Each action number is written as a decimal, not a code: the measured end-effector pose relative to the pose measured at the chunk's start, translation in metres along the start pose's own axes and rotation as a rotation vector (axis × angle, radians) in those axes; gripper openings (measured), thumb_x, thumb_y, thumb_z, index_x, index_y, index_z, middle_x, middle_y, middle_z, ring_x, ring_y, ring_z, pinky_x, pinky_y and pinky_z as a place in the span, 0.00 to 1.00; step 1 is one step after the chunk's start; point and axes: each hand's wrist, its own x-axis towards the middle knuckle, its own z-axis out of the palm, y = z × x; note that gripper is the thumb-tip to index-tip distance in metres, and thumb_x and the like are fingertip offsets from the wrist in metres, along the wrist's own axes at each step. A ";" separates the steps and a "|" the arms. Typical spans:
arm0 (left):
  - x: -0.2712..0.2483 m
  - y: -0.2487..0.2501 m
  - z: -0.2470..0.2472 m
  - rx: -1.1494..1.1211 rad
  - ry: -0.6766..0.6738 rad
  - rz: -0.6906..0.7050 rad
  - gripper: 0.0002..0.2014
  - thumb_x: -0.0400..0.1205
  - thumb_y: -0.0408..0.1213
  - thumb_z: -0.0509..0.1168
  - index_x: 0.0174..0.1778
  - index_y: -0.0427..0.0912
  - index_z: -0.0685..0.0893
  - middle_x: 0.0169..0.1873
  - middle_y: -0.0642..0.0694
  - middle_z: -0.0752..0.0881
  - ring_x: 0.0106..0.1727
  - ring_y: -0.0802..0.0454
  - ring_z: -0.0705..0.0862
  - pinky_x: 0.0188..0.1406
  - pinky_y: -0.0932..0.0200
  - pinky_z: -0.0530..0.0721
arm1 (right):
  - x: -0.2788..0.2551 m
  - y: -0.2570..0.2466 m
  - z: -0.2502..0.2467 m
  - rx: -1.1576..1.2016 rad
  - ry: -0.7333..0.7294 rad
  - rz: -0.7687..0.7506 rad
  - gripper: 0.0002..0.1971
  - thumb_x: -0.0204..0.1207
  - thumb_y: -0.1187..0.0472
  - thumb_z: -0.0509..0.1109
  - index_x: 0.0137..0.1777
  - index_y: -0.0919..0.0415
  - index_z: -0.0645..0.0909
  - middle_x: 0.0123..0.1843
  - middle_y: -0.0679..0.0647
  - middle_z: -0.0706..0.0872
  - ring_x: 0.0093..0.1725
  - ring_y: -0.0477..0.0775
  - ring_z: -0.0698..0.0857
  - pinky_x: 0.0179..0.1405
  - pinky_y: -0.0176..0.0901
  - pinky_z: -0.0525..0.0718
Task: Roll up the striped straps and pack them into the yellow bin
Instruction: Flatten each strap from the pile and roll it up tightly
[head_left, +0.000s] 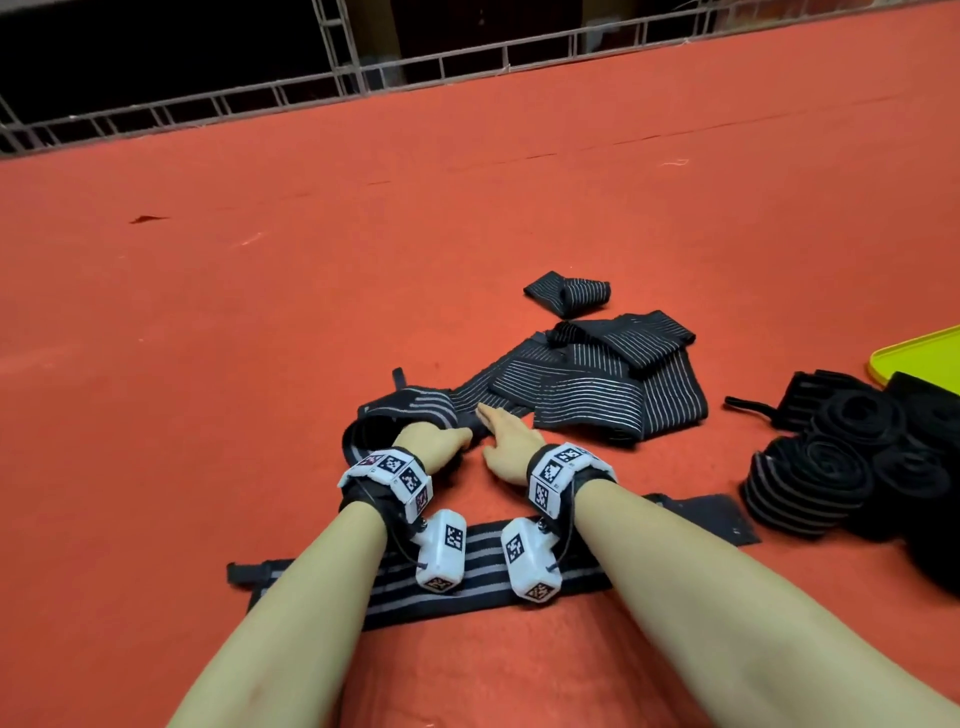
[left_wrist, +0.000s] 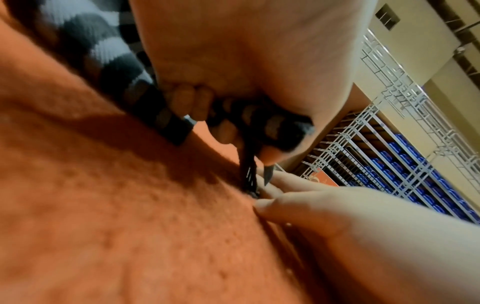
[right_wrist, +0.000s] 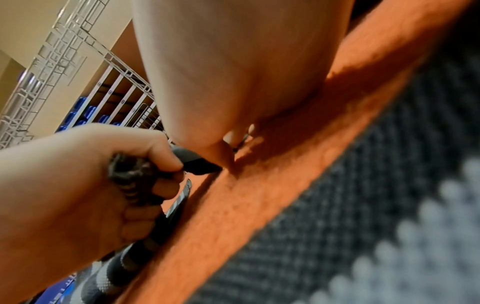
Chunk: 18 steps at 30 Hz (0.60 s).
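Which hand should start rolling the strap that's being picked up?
Probably the left hand: its fingers already curl round the bunched end of the striped strap. The right hand lies with fingers extended on the strap beside it, better placed to pin it flat.

Orange-red felt surface (head_left: 260, 312), covering the whole work area. White metal grid railing (head_left: 208, 104) along its far edge. Blue seats (left_wrist: 405, 162) in rows beyond the railing.
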 end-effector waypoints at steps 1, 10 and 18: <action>-0.003 0.000 -0.001 -0.008 -0.002 -0.003 0.18 0.76 0.48 0.65 0.24 0.41 0.78 0.26 0.46 0.80 0.33 0.47 0.78 0.33 0.58 0.73 | 0.000 0.000 0.001 -0.005 -0.017 0.030 0.36 0.74 0.61 0.58 0.83 0.44 0.52 0.84 0.43 0.57 0.83 0.49 0.55 0.79 0.51 0.54; -0.037 -0.016 -0.037 0.043 0.094 -0.009 0.25 0.78 0.60 0.63 0.37 0.38 0.84 0.42 0.40 0.84 0.50 0.44 0.82 0.50 0.58 0.76 | -0.003 -0.013 -0.004 -0.033 -0.083 0.169 0.37 0.73 0.59 0.56 0.82 0.39 0.52 0.85 0.47 0.52 0.83 0.64 0.56 0.81 0.56 0.57; -0.063 -0.011 -0.036 0.261 0.026 0.153 0.11 0.83 0.40 0.61 0.42 0.37 0.82 0.41 0.39 0.82 0.53 0.42 0.82 0.46 0.59 0.75 | -0.042 -0.065 -0.058 0.811 -0.077 0.057 0.18 0.85 0.51 0.57 0.67 0.60 0.76 0.58 0.51 0.82 0.59 0.50 0.79 0.59 0.46 0.77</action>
